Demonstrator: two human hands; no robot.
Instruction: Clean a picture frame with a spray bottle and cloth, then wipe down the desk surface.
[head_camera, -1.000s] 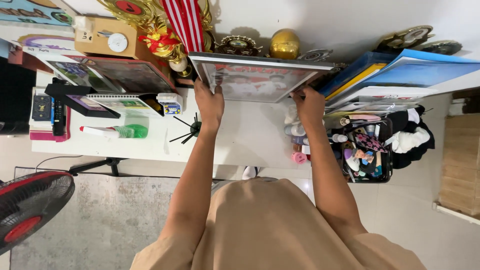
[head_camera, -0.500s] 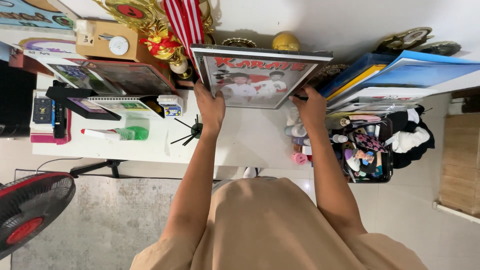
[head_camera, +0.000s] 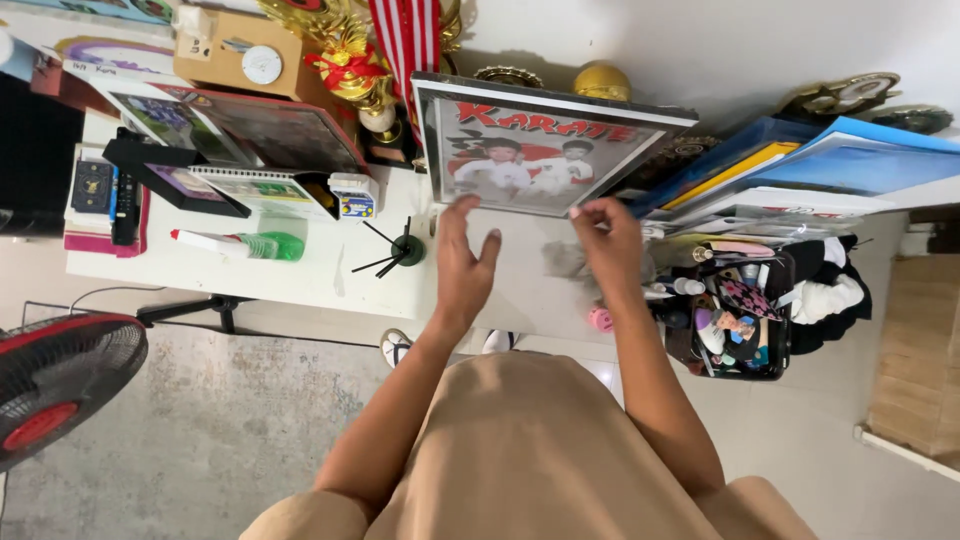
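Overhead view of a person in a tan garment standing at a white table (head_camera: 300, 275). A framed picture (head_camera: 545, 150) with a dark frame stands tilted at the back of the table, leaning toward the wall among the trophies, its printed face turned to the camera. The left hand (head_camera: 462, 262) hovers just below the frame's lower edge, fingers spread apart and holding nothing; it appears close to the frame, though contact cannot be told. The right hand (head_camera: 608, 240) sits near the frame's lower right corner, fingers loosely curled; a blurred grey shape lies beside it, and whether the hand grips anything cannot be told. To the right of the frame lies a slanting stack of blue folders (head_camera: 800, 165). Below them stands a black basket (head_camera: 775, 290) crowded with small bottles and tubes. Left of the hands are a small green pot with dark sticks (head_camera: 405, 250), a green spray bottle (head_camera: 250, 245) lying on its side, and a spiral calendar (head_camera: 265, 190). A red and black fan (head_camera: 55, 385) stands on the floor at lower left.
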